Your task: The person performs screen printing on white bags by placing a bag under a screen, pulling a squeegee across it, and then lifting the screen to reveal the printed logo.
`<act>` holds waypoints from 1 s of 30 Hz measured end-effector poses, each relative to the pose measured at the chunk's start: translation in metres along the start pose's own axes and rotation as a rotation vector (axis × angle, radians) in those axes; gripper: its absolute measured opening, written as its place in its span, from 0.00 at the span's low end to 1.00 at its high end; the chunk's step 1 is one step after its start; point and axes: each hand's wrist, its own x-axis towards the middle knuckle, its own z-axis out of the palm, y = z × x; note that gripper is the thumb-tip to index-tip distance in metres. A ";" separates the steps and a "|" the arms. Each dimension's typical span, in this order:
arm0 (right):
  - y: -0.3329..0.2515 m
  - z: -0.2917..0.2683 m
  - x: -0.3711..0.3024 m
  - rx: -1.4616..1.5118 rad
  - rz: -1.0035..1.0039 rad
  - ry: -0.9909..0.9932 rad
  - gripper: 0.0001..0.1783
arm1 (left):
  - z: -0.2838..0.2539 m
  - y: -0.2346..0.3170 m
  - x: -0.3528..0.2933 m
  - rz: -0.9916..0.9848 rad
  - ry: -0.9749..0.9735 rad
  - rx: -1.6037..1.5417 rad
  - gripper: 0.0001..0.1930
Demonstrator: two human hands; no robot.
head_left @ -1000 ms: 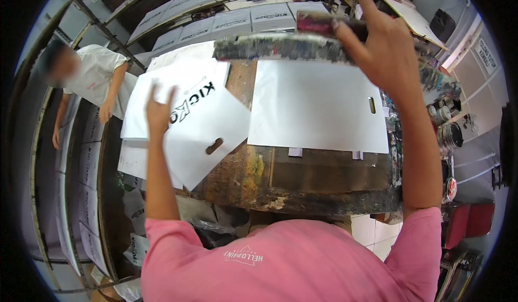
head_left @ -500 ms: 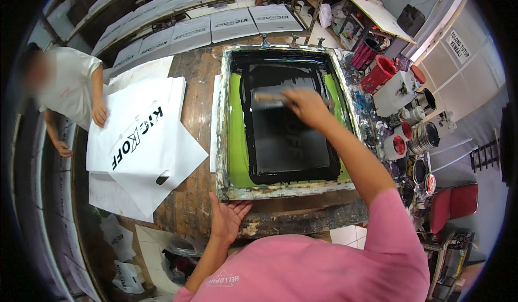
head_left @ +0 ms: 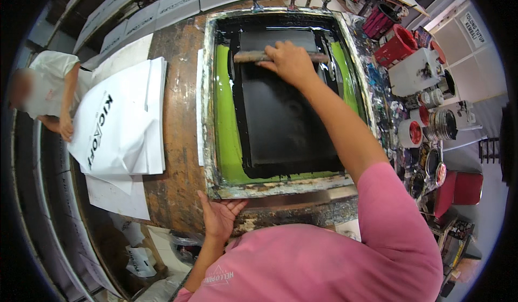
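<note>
A wooden-handled squeegee (head_left: 251, 57) lies crosswise near the far end of the screen-printing frame (head_left: 209, 140), and my right hand (head_left: 291, 63) is closed around the middle of its handle. Black ink (head_left: 286, 124) covers the central mesh, with green strips (head_left: 229, 118) along its sides. Palm up, my left hand (head_left: 220, 218) rests at the frame's near left corner. Its fingers are stretched out, with their tips at the underside of the near rail.
Left of the frame, a person's hand (head_left: 66, 128) touches the top sheet of a stack of printed white bags (head_left: 121, 118). Ink tubs and a red bucket (head_left: 395, 46) crowd the right side. Clamps (head_left: 292, 2) stand at the far rail; racks with printed bags (head_left: 178, 5) lie beyond.
My right hand has moved the squeegee farther toward the frame's far end. The co-worker has shifted the top printed bag leftward. My left hand stays at the near corner.
</note>
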 end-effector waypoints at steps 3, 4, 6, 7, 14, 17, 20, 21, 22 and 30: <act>-0.028 -0.029 -0.054 0.045 -0.002 -0.033 0.23 | 0.001 0.001 0.001 0.013 -0.007 0.019 0.51; -0.038 -0.038 -0.071 0.055 -0.011 -0.058 0.22 | 0.001 0.000 0.002 0.021 -0.014 0.020 0.51; -0.061 -0.060 -0.106 0.080 -0.016 -0.081 0.22 | -0.003 -0.002 0.003 0.036 -0.046 0.001 0.50; -0.071 -0.072 -0.125 0.090 -0.014 -0.085 0.22 | -0.005 -0.003 0.004 0.040 -0.068 -0.005 0.50; -0.137 -0.136 -0.214 0.182 -0.006 -0.247 0.21 | -0.003 -0.008 0.000 0.103 -0.134 -0.017 0.51; -0.136 -0.146 -0.203 0.125 0.049 -0.350 0.22 | -0.007 -0.010 0.002 0.116 -0.177 -0.032 0.50; -0.132 -0.156 -0.189 0.133 0.071 -0.298 0.23 | 0.000 -0.010 -0.005 0.133 -0.151 -0.061 0.48; -0.136 -0.165 -0.190 0.181 0.054 -0.287 0.23 | -0.001 -0.010 -0.005 0.149 -0.160 -0.070 0.47; -0.140 -0.173 -0.196 0.150 0.032 -0.246 0.23 | 0.000 -0.009 -0.006 0.159 -0.172 -0.080 0.47; -0.153 -0.255 -0.142 -0.063 0.035 0.290 0.17 | 0.052 0.064 -0.045 0.504 -0.749 -0.138 0.46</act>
